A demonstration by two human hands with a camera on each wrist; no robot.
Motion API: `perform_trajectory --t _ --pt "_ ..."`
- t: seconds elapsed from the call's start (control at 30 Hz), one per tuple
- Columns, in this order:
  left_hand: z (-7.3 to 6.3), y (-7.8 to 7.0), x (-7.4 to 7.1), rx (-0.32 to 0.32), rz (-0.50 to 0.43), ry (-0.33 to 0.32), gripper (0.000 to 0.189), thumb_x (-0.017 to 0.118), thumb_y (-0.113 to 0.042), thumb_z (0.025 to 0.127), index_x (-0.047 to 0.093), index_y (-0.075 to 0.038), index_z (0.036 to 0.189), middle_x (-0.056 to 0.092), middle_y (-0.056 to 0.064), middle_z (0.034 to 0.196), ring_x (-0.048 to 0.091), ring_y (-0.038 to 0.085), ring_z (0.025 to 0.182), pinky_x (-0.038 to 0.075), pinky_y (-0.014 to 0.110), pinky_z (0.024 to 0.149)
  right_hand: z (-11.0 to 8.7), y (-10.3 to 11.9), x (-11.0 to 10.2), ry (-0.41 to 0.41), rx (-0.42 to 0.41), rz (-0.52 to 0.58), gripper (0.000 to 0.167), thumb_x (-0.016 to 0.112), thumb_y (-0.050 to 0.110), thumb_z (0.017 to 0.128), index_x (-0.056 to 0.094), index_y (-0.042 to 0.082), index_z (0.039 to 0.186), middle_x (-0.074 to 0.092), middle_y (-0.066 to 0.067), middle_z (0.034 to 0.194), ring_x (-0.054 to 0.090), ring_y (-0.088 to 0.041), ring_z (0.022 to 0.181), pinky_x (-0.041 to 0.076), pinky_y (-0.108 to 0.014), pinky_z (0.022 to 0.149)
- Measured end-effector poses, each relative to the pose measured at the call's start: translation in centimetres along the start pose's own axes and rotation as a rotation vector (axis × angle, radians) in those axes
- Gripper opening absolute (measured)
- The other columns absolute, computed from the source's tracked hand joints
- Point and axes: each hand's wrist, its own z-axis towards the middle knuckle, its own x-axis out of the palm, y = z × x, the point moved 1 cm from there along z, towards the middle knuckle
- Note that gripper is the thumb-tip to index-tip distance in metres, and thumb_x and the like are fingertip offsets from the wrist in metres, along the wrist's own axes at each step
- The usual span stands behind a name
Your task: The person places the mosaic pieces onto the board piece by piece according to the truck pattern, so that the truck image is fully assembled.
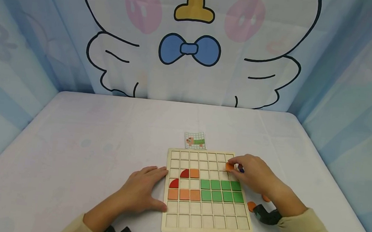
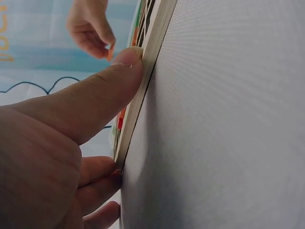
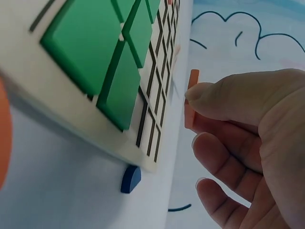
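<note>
My right hand (image 1: pixel 257 174) pinches an orange tile (image 1: pixel 229 166) between thumb and fingers over the upper right of a wooden grid board (image 1: pixel 205 219). In the right wrist view the tile (image 3: pixel 189 114) is edge-on and apart from the board. My left hand (image 1: pixel 142 189) rests against the board's left edge, its thumb and fingers spread along the rim. Set in the grid are red quarter-round pieces (image 1: pixel 174 183), orange squares (image 1: pixel 184 194) and two rows of green squares (image 1: pixel 216 196).
A small picture card (image 1: pixel 195 140) lies behind the board. Beside its right edge are a dark blue half-round piece (image 3: pixel 131 179) and rounded orange pieces (image 1: pixel 251 206). The white-covered table (image 1: pixel 106 131) ends at a printed curtain (image 1: pixel 189 76).
</note>
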Motion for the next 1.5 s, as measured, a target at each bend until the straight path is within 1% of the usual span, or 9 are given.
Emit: perform_trajectory --t 0.2,0.4,0.47,0.6,0.87,0.93,1.13,1.37,1.5 --pt "0.0 0.0 0.0 0.0 -0.003 0.002 0.099 0.091 -0.051 0.065 0.052 -0.009 0.146 0.05 0.007 0.148 0.038 0.033 0.139 0.032 0.061 0.106 0.2 1.0 0.3 0.014 -0.058 -0.012 0.023 0.074 0.013 0.09 0.073 0.004 0.112 0.069 -0.001 0.095 0.058 -0.015 0.08 0.05 -0.035 0.071" --pt "-0.1 0.0 -0.1 0.001 -0.002 0.002 0.099 0.091 -0.051 0.065 0.052 -0.009 0.146 0.05 0.007 0.148 0.038 0.033 0.139 0.032 0.06 0.106 0.4 2.1 0.9 -0.021 -0.15 -0.043 0.021 0.075 0.014 0.09 0.074 0.005 0.109 0.071 -0.002 0.096 0.06 -0.013 0.079 0.051 -0.033 0.07" --pt "-0.2 0.0 -0.1 0.002 -0.003 0.002 0.099 0.091 -0.051 0.065 0.052 -0.009 0.146 0.05 0.007 0.149 0.038 0.033 0.139 0.032 0.06 0.106 0.6 2.5 1.1 -0.023 -0.158 -0.051 0.02 0.075 0.013 0.089 0.074 0.005 0.108 0.071 -0.002 0.096 0.059 -0.012 0.078 0.051 -0.032 0.069" --pt "-0.2 0.0 0.0 0.006 -0.004 0.002 0.099 0.091 -0.051 0.065 0.052 -0.009 0.146 0.05 0.007 0.149 0.038 0.033 0.139 0.032 0.061 0.106 0.9 3.3 1.5 -0.001 -0.149 -0.05 0.02 0.074 0.014 0.09 0.075 0.006 0.108 0.071 0.0 0.095 0.058 -0.01 0.078 0.05 -0.031 0.07" --pt "0.0 0.1 0.1 0.002 -0.002 0.0 0.1 0.091 -0.051 0.065 0.052 -0.009 0.146 0.05 0.007 0.149 0.037 0.033 0.139 0.032 0.061 0.106 1.3 4.4 2.3 0.03 -0.191 -0.065 0.018 0.074 0.016 0.09 0.076 0.01 0.107 0.069 0.004 0.091 0.055 -0.009 0.076 0.049 -0.031 0.07" --pt "-0.1 0.1 0.1 0.002 -0.002 0.001 0.1 0.091 -0.051 0.065 0.052 -0.009 0.146 0.05 0.007 0.149 0.037 0.033 0.139 0.032 0.061 0.106 1.3 4.6 2.5 0.034 -0.201 -0.061 0.018 0.074 0.016 0.091 0.076 0.01 0.107 0.07 0.004 0.092 0.056 -0.009 0.077 0.05 -0.031 0.071" --pt "0.0 0.1 0.0 -0.003 0.002 0.006 0.099 0.09 -0.053 0.065 0.052 -0.009 0.146 0.05 0.007 0.149 0.037 0.033 0.139 0.031 0.06 0.106 1.5 5.5 2.9 0.041 -0.24 -0.041 0.017 0.073 0.016 0.092 0.076 0.01 0.107 0.072 0.002 0.097 0.062 -0.012 0.083 0.052 -0.037 0.079" --pt "0.0 0.1 0.1 -0.001 0.005 0.002 0.1 0.09 -0.054 0.065 0.052 -0.009 0.146 0.05 0.007 0.149 0.037 0.033 0.139 0.032 0.06 0.106 1.8 6.1 3.2 0.044 -0.277 -0.05 0.016 0.074 0.017 0.091 0.077 0.011 0.106 0.072 0.004 0.094 0.06 -0.011 0.079 0.051 -0.036 0.076" --pt "0.1 0.2 0.0 0.002 0.008 0.002 0.101 0.09 -0.055 0.065 0.052 -0.009 0.146 0.05 0.007 0.149 0.037 0.033 0.139 0.032 0.06 0.106 1.8 6.3 3.4 0.039 -0.305 -0.061 0.016 0.074 0.017 0.091 0.077 0.011 0.105 0.073 0.002 0.099 0.065 -0.015 0.087 0.053 -0.038 0.081"
